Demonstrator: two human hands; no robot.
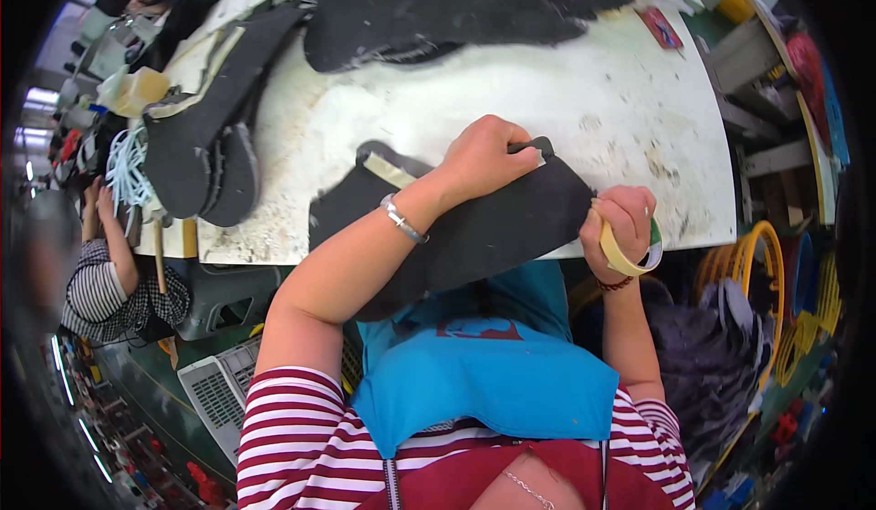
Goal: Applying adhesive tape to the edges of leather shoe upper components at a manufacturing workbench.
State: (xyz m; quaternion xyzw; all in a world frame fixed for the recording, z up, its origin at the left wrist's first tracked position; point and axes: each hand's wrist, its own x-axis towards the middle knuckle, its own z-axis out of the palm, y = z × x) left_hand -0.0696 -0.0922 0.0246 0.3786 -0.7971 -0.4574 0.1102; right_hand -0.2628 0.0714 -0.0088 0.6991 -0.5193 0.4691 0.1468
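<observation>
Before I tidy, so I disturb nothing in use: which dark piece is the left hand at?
The front piece, overhanging the near edge of the white table; the left hand is on it. The left stack and back pile lie apart.

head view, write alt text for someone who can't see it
A person's left hand curls at the upper edge of a black panel, beside a bit of cream tape, while the right hand holds a tape roll by the panel's right corner. More black panels lie on the white table.
</observation>
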